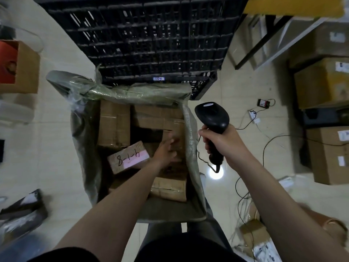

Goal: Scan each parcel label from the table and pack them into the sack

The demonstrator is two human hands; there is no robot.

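A grey-green sack (194, 167) stands open on the floor in front of me, holding several brown cardboard parcels. My left hand (166, 150) reaches down inside it and rests against a brown parcel (173, 127) by the sack's right wall; blur hides how its fingers lie. A parcel with a pink label marked "8-1-4" (128, 157) lies just left of that hand. Another taped parcel (170, 188) lies under my forearm. My right hand (222, 142) grips a black barcode scanner (212, 118) above the floor, right of the sack.
A black plastic crate (147, 35) stands behind the sack. Stacked cardboard boxes (324, 84) line the right side. Cables (245, 186) and a small parcel (251, 233) lie on the floor at the right. An open box (20, 67) sits at left.
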